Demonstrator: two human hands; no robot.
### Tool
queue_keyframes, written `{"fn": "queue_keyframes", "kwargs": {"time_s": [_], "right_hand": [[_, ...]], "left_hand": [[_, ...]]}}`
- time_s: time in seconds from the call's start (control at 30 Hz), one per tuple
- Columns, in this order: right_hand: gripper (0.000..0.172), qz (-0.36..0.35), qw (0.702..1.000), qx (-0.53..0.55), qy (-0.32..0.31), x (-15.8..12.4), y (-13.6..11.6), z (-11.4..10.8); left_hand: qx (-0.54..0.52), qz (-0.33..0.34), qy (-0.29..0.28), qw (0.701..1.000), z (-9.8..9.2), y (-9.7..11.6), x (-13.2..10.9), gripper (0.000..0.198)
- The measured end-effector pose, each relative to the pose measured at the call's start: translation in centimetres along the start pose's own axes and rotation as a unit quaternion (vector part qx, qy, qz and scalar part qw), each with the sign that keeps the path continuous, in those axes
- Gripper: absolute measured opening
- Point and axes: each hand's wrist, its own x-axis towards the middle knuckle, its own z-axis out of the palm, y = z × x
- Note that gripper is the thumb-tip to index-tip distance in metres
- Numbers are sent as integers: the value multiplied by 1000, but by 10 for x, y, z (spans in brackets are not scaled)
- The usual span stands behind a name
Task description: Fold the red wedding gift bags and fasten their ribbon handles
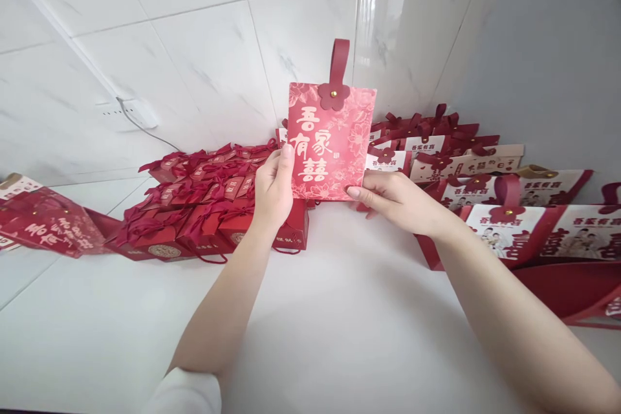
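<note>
Upright between my two hands is a red gift bag printed with pale flowers and cream Chinese characters. A dark red strap handle stands up from its top, fixed with a flower-shaped patch and a gold stud. My left hand grips the bag's left edge, thumb on the front. At the lower right corner my right hand pinches it, thumb in front and the other fingers partly hidden behind. The bag is held above the white surface, in front of the rows of boxes and bags.
Rows of red gift boxes with ribbons stand at the left. Several red and white gift bags line the right. Another red bag leans at far left. Behind is a tiled wall with a socket and cable.
</note>
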Motion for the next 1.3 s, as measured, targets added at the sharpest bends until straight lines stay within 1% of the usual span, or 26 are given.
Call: {"fn": "queue_keyframes", "kwargs": {"time_s": [0.07, 0.17, 0.3, 0.4, 0.47, 0.53, 0.6, 0.67, 0.73, 0.8, 0.9, 0.97, 1.03, 1.2, 1.3], "right_hand": [[40, 24, 999, 27, -24, -1, 1, -1], [41, 21, 999, 30, -39, -1, 4, -3], [41, 16, 999, 25, -37, 1, 7, -3], [42, 52, 996, 70, -36, 4, 9, 0], [44, 66, 991, 113, -6, 5, 10, 4], [45, 45, 988, 142, 39, 6, 10, 6], [44, 8, 984, 164, 68, 6, 11, 7], [42, -17, 981, 182, 62, 4, 10, 6], [40, -25, 981, 189, 33, 1, 9, 3], [38, -28, 982, 186, 6, -1, 8, 1], [38, -28, 980, 196, -21, -3, 5, 0], [37, -27, 978, 203, -33, -3, 3, 1], [37, -27, 978, 205, -35, -3, 3, 1], [36, -22, 979, 202, -37, -2, 4, 2], [35, -16, 983, 179, -36, -1, 5, -1]], "left_hand": [[-4, -1, -11, 1000, 0, -3, 0, 54], [-27, -6, -35, 999, 1, -7, 1, 48], [-29, 4, -57, 998, 0, -8, 3, 41], [-24, 9, -68, 997, -3, -5, 5, 39], [-13, 12, -76, 997, -5, -2, 5, 40], [3, 12, -100, 995, -7, 2, 5, 41], [20, 3, -146, 989, -9, 6, 4, 42], [38, -9, -189, 981, -11, 11, 3, 44], [52, -16, -208, 977, -14, 14, 2, 46], [69, -10, -202, 977, -16, 17, 1, 48], [100, 21, -191, 976, -18, 18, 1, 48], [97, 47, -189, 976, -19, 17, 1, 47], [72, 57, -187, 978, -18, 15, 2, 45], [-5, 21, -189, 982, -13, 10, 1, 39], [-50, -10, -188, 981, -10, 11, 0, 31]]}}
